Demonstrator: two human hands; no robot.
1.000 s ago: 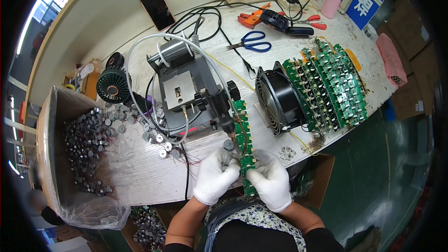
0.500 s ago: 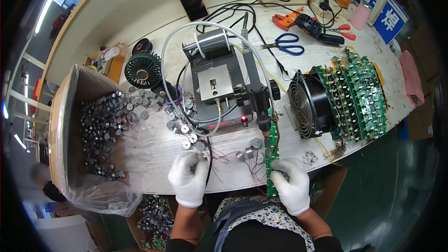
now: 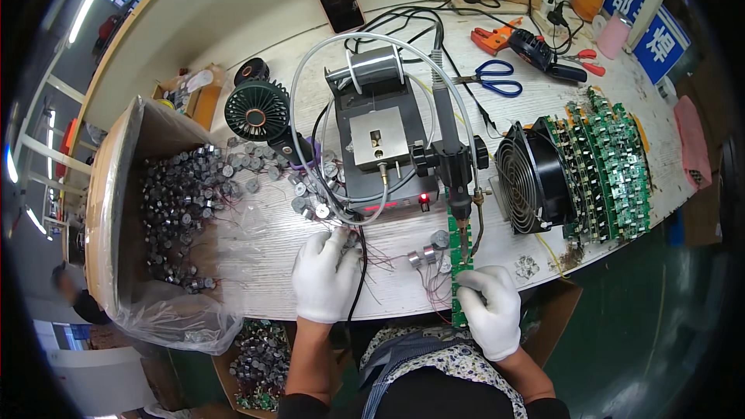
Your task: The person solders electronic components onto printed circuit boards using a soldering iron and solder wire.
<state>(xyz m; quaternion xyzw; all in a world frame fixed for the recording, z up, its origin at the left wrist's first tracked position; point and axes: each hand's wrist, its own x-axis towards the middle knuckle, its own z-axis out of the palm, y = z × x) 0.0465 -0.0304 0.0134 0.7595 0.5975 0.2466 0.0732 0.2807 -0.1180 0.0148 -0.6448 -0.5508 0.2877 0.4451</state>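
right hand grips green board, apparently.

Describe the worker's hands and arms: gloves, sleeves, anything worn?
Both the left hand and right hand wear plain white knit gloves ending at the wrist. Forearms are bare, no sleeves showing. No markings, watch or wristband visible.

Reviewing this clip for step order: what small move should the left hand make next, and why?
Probably lift one wired component and carry it right to the green circuit board strip. The left hand rests on the loose wired parts, while the right hand holds the strip under the soldering iron tip, where a few components already sit.
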